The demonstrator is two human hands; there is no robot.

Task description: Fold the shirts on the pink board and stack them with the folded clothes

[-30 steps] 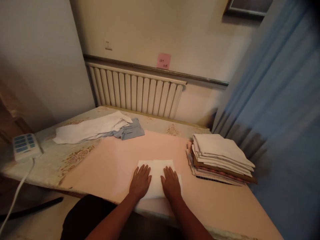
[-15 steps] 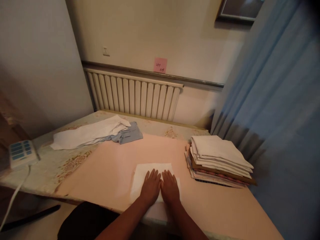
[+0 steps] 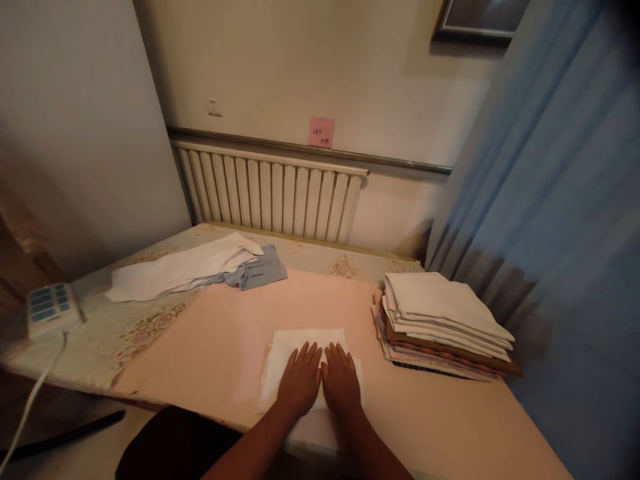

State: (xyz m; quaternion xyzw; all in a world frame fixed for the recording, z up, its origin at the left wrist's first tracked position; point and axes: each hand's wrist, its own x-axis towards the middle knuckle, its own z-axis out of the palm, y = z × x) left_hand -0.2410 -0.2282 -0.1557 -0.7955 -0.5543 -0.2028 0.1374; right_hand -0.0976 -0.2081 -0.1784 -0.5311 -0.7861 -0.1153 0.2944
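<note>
A folded white cloth (image 3: pixel 278 353) lies on the pink sheet (image 3: pixel 210 353) near the table's front edge. Flat on its left half rests my left hand (image 3: pixel 301 379), fingers stretched out and pointing away from me. My right hand (image 3: pixel 341 378) presses down beside it on the right half, also with straight fingers. The thumbs nearly meet in the middle. Both palms cover much of the cloth, so its centre is hidden.
Folded fabrics form a stack (image 3: pixel 445 320) on the right, by a blue curtain (image 3: pixel 540 200). White cloth (image 3: pixel 170 270) and grey-blue cloth (image 3: pixel 265 268) lie loose at the back left. A power strip (image 3: pixel 53 310) with a cord sits at the left edge; a radiator (image 3: pixel 270 193) stands behind.
Both hands stay flat on the white cloth, with hardly any movement. The whole view has shifted slightly.
</note>
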